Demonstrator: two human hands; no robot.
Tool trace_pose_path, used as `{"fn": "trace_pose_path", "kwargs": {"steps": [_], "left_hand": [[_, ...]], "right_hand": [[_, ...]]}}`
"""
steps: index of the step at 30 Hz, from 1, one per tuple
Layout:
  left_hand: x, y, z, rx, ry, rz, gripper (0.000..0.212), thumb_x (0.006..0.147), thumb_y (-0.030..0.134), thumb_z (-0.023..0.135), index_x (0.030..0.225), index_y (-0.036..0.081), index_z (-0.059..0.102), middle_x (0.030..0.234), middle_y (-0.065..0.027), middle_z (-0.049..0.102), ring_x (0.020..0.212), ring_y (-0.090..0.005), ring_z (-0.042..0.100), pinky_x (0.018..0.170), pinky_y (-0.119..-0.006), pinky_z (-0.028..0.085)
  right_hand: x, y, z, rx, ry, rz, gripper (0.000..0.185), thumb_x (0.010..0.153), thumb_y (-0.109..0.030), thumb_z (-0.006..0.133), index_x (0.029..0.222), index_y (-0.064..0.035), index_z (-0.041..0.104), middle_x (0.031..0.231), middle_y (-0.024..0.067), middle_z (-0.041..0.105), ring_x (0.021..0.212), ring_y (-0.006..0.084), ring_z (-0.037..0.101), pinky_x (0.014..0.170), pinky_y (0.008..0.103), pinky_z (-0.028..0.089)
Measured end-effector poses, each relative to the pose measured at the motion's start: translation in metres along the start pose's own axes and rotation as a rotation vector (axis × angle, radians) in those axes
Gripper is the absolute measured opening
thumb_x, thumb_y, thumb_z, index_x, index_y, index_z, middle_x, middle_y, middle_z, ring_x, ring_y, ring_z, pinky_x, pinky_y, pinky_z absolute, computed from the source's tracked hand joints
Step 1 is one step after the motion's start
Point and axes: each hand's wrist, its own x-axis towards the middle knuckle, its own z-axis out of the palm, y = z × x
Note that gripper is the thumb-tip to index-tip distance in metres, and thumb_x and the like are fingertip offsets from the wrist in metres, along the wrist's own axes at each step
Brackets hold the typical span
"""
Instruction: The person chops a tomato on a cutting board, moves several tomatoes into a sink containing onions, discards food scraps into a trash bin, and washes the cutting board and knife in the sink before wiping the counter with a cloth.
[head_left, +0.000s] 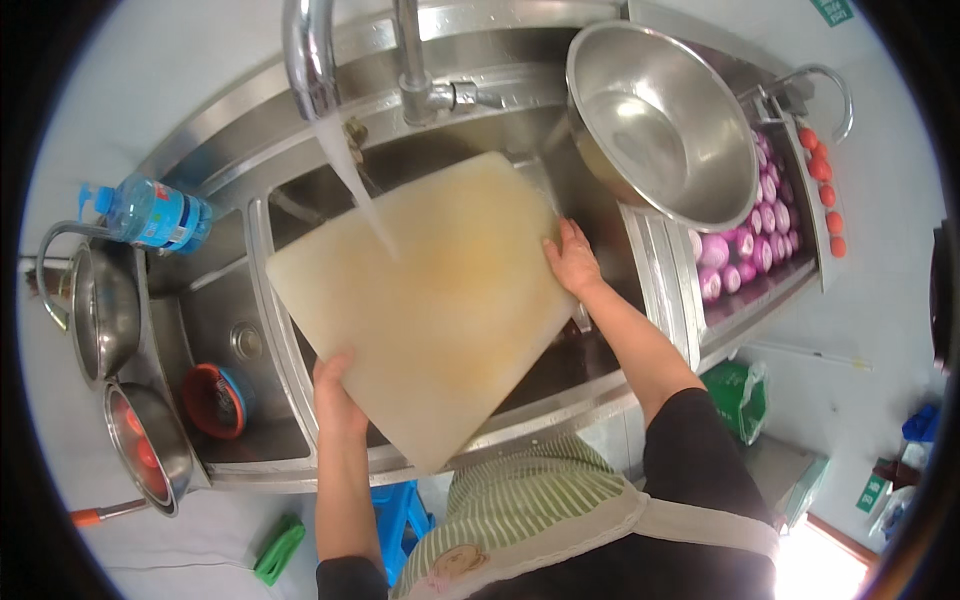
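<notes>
A large, yellow-stained white cutting board (442, 300) is held tilted over the middle basin of a steel sink (259, 255). My left hand (337, 394) grips its lower left edge, with the fingers hidden beneath. On its right edge lies my right hand (574, 259), thumb and fingers along the rim. From the chrome faucet (313, 97), water runs down onto the board's upper left part.
A big steel bowl (675, 135) leans at the upper right, beside a basin of peeled purple onions (761, 232). Tomatoes (821, 169) line the far right edge. Left are a blue pump bottle (161, 214), nested small bowls (214, 401) and a steel bowl of tomatoes (176, 469).
</notes>
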Motion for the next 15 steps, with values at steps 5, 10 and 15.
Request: {"fn": "trace_pose_path", "kwargs": {"steps": [5, 10, 15], "left_hand": [[-0.020, 0.004, 0.012, 0.031, 0.063, 0.057, 0.053, 0.084, 0.004, 0.056, 0.135, -0.005, 0.049, 0.128, -0.0166, 0.060, 0.115, -0.0301, 0.061, 0.096, -0.041, 0.053], [-0.045, 0.017, 0.006, 0.001, 0.154, 0.047, 0.055, 0.081, 0.010, 0.060, 0.134, -0.005, 0.051, 0.123, -0.0192, 0.063, 0.110, -0.0334, 0.064, 0.095, -0.044, 0.054], [-0.090, 0.033, -0.025, -0.112, 0.108, 0.061, 0.063, 0.076, 0.016, 0.064, 0.134, -0.005, 0.051, 0.123, -0.0211, 0.062, 0.109, -0.0365, 0.064, 0.093, -0.047, 0.055]], "right_hand": [[0.022, 0.006, 0.007, 0.149, -0.096, 0.186, 0.073, 0.093, -0.054, 0.054, 0.145, -0.0033, 0.046, 0.143, 0.0288, 0.048, 0.133, 0.0413, 0.048, 0.111, 0.0448, 0.039], [0.002, -0.015, -0.025, 0.084, -0.169, 0.223, 0.077, 0.089, -0.057, 0.059, 0.143, -0.0038, 0.050, 0.138, 0.0271, 0.053, 0.129, 0.0395, 0.051, 0.110, 0.0441, 0.041], [-0.025, -0.032, -0.044, 0.152, -0.159, 0.073, 0.074, 0.089, -0.049, 0.062, 0.142, 0.0003, 0.049, 0.138, 0.0275, 0.053, 0.131, 0.0408, 0.050, 0.110, 0.0452, 0.039]]}}
